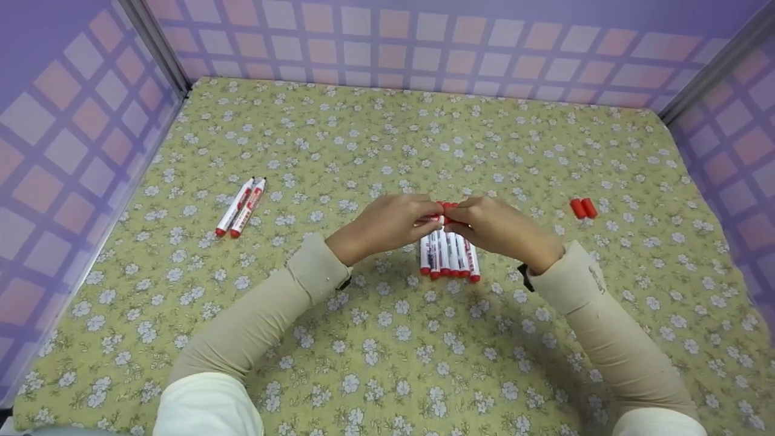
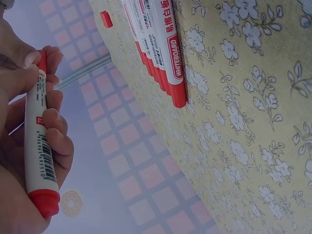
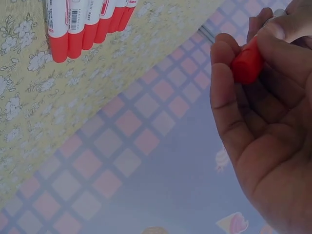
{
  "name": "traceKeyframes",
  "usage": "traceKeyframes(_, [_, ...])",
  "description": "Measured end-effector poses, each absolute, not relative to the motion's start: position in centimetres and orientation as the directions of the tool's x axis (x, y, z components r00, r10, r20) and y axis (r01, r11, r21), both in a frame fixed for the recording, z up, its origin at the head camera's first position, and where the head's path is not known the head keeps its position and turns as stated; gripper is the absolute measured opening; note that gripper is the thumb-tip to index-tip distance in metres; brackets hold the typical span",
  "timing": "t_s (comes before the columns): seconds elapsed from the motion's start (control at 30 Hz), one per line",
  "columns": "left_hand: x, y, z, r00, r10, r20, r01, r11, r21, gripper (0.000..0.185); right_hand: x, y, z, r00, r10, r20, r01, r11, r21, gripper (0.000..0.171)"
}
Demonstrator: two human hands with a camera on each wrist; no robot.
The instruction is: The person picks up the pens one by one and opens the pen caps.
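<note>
My left hand [image 1: 393,224] grips a white whiteboard marker [image 2: 35,109], its fingers curled round the barrel and the red end toward the palm. Between thumb and fingers, my right hand [image 1: 499,227] pinches the red cap [image 3: 247,63] at the marker's other end. Whether the cap is fully seated cannot be told. Both hands are raised over a row of several capped markers [image 1: 449,254], lying side by side on the cloth. Their capped ends are partly hidden by the hands in the head view.
Two uncapped markers [image 1: 242,209] lie together on the left, black tips pointing away. Two loose red caps [image 1: 583,208] lie on the right. A floral cloth [image 1: 363,357] covers the table, with checked panels [image 1: 339,45] standing at the back and sides.
</note>
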State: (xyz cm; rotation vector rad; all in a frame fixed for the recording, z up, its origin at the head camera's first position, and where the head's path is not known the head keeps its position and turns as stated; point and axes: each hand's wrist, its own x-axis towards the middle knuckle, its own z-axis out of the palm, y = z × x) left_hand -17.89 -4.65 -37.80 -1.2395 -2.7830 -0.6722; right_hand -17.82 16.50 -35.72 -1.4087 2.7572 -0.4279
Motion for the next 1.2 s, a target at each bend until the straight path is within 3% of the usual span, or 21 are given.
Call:
traceKeyframes(0.2, [-17.97, -4.66, -37.92, -0.655, 0.728, 0.203, 0.742, 0.569, 0.354, 0.029, -17.72, 16.56, -35.79, -0.582, -0.804, 0.123, -0.808, 0.554, -0.202, 0.011])
traceKeyframes(0.67, [-18.01, -4.56, -37.70, -0.660, 0.734, 0.161, 0.716, 0.550, 0.430, 0.029, -17.70, 17.04, -36.24, -0.531, -0.828, 0.181, -0.846, 0.509, -0.157, 0.010])
traceKeyframes(1.03, [-18.24, -4.73, -38.10, -0.721, 0.689, 0.068, 0.600, 0.572, 0.560, 0.032, -17.65, 17.10, -36.49, -0.500, -0.832, 0.239, -0.865, 0.492, -0.098, 0.009])
traceKeyframes(1.2, [-18.30, -4.64, -38.26, -0.721, 0.690, 0.066, 0.596, 0.569, 0.567, 0.032, -17.66, 17.13, -36.62, -0.519, -0.824, 0.229, -0.855, 0.502, -0.132, 0.011])
